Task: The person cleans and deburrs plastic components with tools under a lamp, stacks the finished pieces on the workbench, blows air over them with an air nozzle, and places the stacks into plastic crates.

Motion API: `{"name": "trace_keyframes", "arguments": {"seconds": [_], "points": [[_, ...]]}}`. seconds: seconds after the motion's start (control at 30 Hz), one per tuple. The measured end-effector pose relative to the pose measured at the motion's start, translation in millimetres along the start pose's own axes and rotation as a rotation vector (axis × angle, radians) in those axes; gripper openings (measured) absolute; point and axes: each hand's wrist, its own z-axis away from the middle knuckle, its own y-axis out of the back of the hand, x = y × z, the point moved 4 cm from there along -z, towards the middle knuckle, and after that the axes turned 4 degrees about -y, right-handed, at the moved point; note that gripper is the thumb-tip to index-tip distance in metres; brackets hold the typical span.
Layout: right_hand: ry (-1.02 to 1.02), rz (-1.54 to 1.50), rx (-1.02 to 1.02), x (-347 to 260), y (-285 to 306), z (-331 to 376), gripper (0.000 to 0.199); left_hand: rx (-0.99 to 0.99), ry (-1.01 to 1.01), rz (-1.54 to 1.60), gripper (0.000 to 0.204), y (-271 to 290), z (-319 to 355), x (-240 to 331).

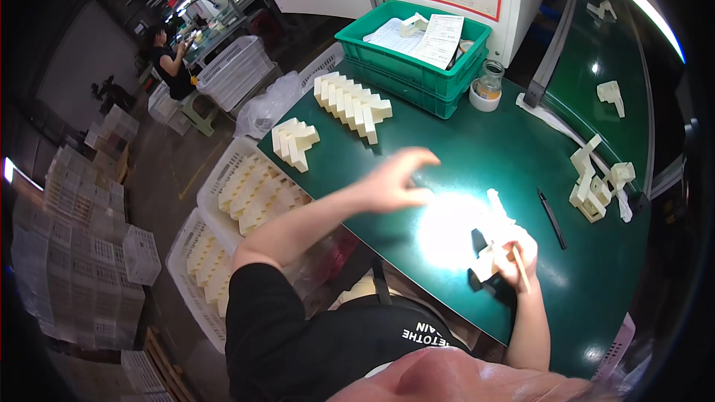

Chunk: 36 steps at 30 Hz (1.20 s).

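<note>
At the green tabletop (462,149), your right hand (514,253) grips a stiff, light cream plastic part (493,242) and a thin stick (520,266); your left hand (395,179) hovers open, empty.

A single head-worn fisheye view looks steeply down from above the person's own chest onto the green worktop (521,149), close enough that both forearms fill the lower middle; straight edges bow toward the dark rim.
</note>
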Motion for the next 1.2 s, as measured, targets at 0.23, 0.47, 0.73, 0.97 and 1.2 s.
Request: {"name": "trace_keyframes", "arguments": {"seconds": [0.23,0.47,0.73,0.97,1.2], "points": [[0.214,0.274,-0.116,-16.8,-4.7,3.4,0.021,-0.693,0.142,0.311,0.053,-108.1,-37.5,31.1],[0.133,0.242,0.111,-12.4,30.0,-5.4,0.015,-0.680,0.255,0.603,0.040,-141.0,-55.0,-12.6],[-0.043,-0.046,0.437,14.9,54.6,-7.1,0.054,-0.256,0.133,1.322,0.044,-158.9,-62.5,-25.5],[-0.030,0.207,0.251,0.6,31.3,-12.2,0.028,-0.321,0.196,1.228,0.039,-156.6,-57.5,-0.8],[-0.021,0.274,0.418,4.6,50.4,-6.6,0.023,-0.322,0.170,1.099,0.036,-167.0,-59.0,-11.5]]}}
